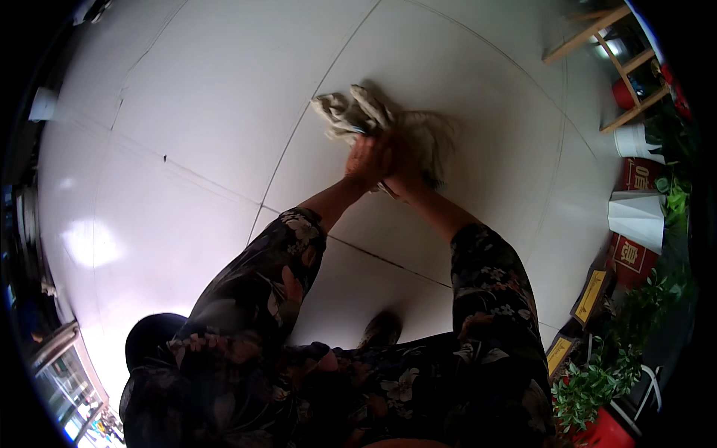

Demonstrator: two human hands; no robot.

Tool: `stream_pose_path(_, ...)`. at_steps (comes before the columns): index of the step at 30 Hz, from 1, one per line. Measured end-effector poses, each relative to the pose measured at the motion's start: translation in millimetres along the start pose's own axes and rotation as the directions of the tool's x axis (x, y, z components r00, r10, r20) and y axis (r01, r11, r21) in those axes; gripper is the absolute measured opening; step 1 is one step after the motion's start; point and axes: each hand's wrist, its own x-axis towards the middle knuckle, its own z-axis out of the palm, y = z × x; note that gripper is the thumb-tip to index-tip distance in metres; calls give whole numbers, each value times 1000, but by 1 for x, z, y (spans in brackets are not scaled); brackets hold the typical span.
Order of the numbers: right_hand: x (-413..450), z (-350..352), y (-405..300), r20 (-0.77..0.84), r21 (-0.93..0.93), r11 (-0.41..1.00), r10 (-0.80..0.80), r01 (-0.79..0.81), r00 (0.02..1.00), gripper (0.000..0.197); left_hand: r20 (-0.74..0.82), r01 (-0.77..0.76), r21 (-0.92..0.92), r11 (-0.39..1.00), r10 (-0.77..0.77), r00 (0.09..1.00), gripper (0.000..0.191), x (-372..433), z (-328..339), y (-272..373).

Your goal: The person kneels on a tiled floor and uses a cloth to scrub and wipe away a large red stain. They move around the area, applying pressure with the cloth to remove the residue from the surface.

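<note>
A crumpled beige cloth (336, 115) is bunched up over the white tiled floor (213, 112), with part of it hanging or spread to the right. My left hand (367, 159) grips its bunched part from the left. Close against it, my right hand (402, 162) is closed on the cloth as well, dark and blurred in shadow. The fingers of both hands are partly hidden. Both forearms reach forward from dark floral sleeves. One shoe (382, 329) shows below, between the arms.
Along the right stand a wooden frame (622, 61), a white pot (636, 141), red boxes or pots with writing (633, 257) and leafy plants (596, 381). A white container (42, 105) is at the left edge. A glass-fronted case (70, 381) stands lower left.
</note>
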Motion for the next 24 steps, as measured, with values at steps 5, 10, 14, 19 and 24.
stream_pose_path(5,-97,12,-67,230,-244,942,-175,231,957,44,728,74,-226,971,118,675,45,-68,-70,32)
stream_pose_path(10,-109,107,-177,18,-84,971,-223,223,975,48,850,211,-198,957,60,524,52,-126,-204,-46)
stream_pose_path(14,-56,156,-234,158,16,940,-339,341,927,48,891,157,44,987,-110,440,63,-142,-268,-113)
stream_pose_path(19,-15,133,-230,67,439,863,-308,249,949,30,773,152,144,978,-207,600,57,-176,-300,-131)
stream_pose_path(24,-20,52,-82,-159,-149,989,-2,-22,987,44,764,-370,-195,909,377,524,58,-198,-239,-77)
